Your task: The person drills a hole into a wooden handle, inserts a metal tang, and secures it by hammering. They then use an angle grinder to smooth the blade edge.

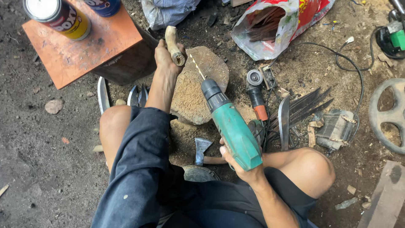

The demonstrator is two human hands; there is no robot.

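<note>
1. Wooden block [192,99]: rounded, dusted with sawdust, on the dirt floor between the knees.
2. Green power drill [232,126]: right hand [238,162] wrapped tight round its grip, close to the body. Body slants up and left, toward the left hand.
3. Left hand [164,55]: arm stretched out, fingers closed round a pale wooden handle [173,44], held over the block's far-left edge.
4. Handle's long axis runs near upright in view, tilted slightly; cut end faces down-right.
5. Drill bit [196,66]: thin, twisted, tip just beside that cut end, roughly in line with it. Contact: cannot tell.
6. Nearby: orange stool [80,55], hatchet [202,147], loose blades [301,105].
</note>
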